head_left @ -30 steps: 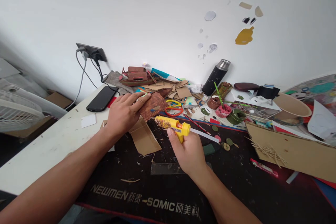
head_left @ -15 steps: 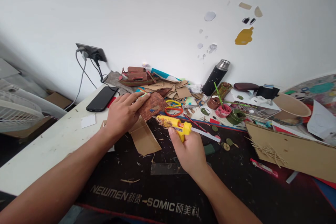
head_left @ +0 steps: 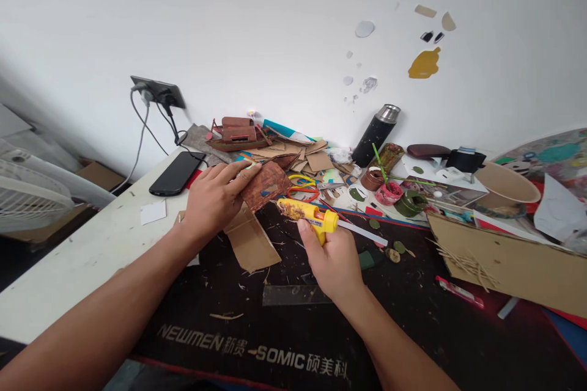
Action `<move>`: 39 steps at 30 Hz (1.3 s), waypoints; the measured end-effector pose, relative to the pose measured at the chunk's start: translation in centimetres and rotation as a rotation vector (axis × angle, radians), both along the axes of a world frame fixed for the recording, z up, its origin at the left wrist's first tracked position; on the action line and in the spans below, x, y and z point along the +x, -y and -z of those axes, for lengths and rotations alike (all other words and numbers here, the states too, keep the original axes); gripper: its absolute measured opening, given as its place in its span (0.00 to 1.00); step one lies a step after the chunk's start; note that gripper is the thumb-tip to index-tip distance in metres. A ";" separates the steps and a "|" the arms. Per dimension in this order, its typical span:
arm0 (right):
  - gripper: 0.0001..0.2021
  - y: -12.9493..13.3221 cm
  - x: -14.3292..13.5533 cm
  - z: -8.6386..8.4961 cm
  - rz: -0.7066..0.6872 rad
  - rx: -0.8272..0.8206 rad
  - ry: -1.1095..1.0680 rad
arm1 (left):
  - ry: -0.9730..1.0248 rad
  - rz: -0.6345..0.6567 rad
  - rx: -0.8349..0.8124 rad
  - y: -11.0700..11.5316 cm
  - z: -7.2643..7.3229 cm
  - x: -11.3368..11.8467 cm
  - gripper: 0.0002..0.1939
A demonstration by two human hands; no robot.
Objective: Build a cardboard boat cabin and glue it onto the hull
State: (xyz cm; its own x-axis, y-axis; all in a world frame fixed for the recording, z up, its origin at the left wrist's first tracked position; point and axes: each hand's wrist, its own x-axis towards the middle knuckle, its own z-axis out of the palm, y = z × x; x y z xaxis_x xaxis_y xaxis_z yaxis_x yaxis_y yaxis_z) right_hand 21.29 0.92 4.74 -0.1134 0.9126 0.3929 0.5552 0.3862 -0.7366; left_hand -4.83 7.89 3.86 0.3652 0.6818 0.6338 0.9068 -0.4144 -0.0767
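My left hand grips a brown-painted cardboard model piece, its fingers lying along the top edge; the thumb side is partly hidden. In my right hand is a yellow hot glue gun, its stained nozzle end pointing left, close to the brown piece. A white glue stick sticks out of the back of the gun. Beneath the brown piece lies a strip of plain cardboard on the black desk mat. Just behind the gun rest scissors with orange and yellow handles.
A brown model boat and cardboard scraps lie at the back. A black phone is on the left. Paint jars and a black flask stand right of centre. A cardboard sheet bears thin sticks; a clear ruler lies in front.
My right hand has drawn the glue gun slightly to the right, away from the brown piece. My left hand keeps its hold on the piece in the same place.
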 end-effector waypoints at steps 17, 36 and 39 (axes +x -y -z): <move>0.24 -0.2 0.4 -0.2 0.015 -0.011 -0.012 | 0.039 0.009 -0.012 0.0 0.0 0.1 0.27; 0.27 -0.7 1.6 -0.3 0.059 -0.061 -0.099 | 0.020 0.014 0.016 -0.1 0.1 -0.1 0.27; 0.27 -0.8 1.7 -0.1 0.066 -0.066 -0.104 | 0.011 0.012 0.022 0.0 0.1 -0.1 0.27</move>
